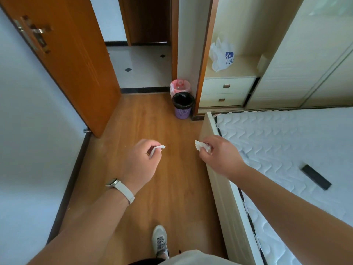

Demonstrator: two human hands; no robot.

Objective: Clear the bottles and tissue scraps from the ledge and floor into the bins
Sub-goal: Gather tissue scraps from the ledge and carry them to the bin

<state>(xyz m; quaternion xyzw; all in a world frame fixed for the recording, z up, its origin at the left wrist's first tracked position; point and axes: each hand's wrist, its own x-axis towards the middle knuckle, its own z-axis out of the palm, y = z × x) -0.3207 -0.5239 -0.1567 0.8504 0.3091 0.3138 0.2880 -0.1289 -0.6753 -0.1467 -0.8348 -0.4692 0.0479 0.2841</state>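
Note:
My left hand [142,159] pinches a small white tissue scrap [159,147] over the wooden floor. My right hand [219,153] grips a crumpled white tissue [202,146] beside the bed's corner. Ahead by the door frame stand two bins: a purple basket bin with a black liner [183,105], and behind it a bin with a pink liner [180,87] that holds what looks like a clear bottle. Both hands are well short of the bins.
An open orange door [63,60] is on the left, a bed with a white mattress [286,150] on the right with a black remote [316,176] on it. A cream drawer unit [227,91] carries a white plastic bag [222,56]. My shoe [160,240] is on the floor.

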